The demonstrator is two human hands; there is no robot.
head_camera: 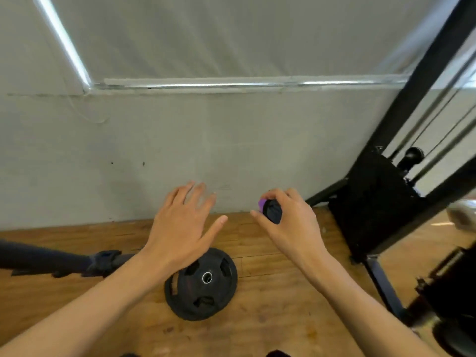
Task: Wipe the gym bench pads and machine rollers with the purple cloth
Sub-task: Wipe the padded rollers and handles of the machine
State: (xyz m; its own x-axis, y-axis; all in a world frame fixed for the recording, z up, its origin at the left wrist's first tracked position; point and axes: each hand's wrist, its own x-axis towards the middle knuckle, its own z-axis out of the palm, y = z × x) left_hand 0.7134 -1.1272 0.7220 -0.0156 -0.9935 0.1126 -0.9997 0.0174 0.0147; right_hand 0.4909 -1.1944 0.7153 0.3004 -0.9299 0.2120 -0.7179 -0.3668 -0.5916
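Observation:
My right hand [291, 222] is raised in front of me and grips a small black round object [272, 212] with a bit of purple [262, 204] showing at its upper left edge; I cannot tell if the purple is the cloth. My left hand [180, 228] hovers beside it, palm down, fingers spread and straight, holding nothing. A black padded part of a cable machine [373, 202] stands at the right. No bench pad is plainly in view.
A black weight plate [203, 284] lies on the wooden floor below my hands. A dark bar [51, 261] reaches in from the left. The machine's black frame [422, 73] and cables rise at the right. A grey wall is straight ahead.

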